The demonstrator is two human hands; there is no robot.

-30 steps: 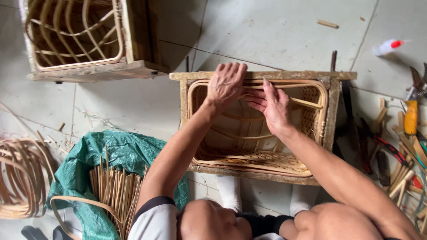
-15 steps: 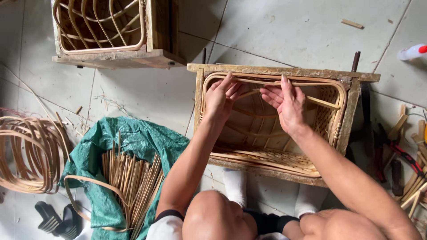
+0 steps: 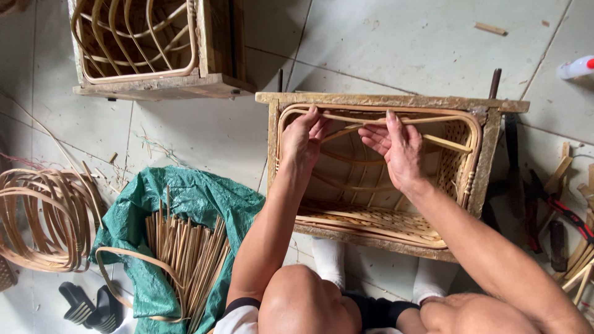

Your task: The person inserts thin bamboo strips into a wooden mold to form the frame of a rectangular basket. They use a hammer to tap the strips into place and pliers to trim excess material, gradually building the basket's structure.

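A half-woven rattan basket [image 3: 371, 213] sits inside a rectangular wooden frame [image 3: 390, 100] on the tiled floor in front of me. My left hand [image 3: 302, 137] pinches a thin cane strip [image 3: 362, 119] at the far rim of the basket. My right hand [image 3: 396, 145] holds the same strip a little to the right, fingers bent around it. The strip runs along the rim toward the right corner. My knees and white socks show at the bottom.
A second wooden frame with a rattan skeleton [image 3: 139, 43] stands at the upper left. A green tarp [image 3: 185, 204] holds a bundle of cane sticks [image 3: 185, 253]. Coiled cane hoops [image 3: 37, 216] lie far left. Pliers and hand tools [image 3: 557, 210] lie right. A white bottle [image 3: 575, 67] lies upper right.
Both hands have drawn closer to the far rim and now pinch the cane strip there. The view has shifted slightly to the left and upward.
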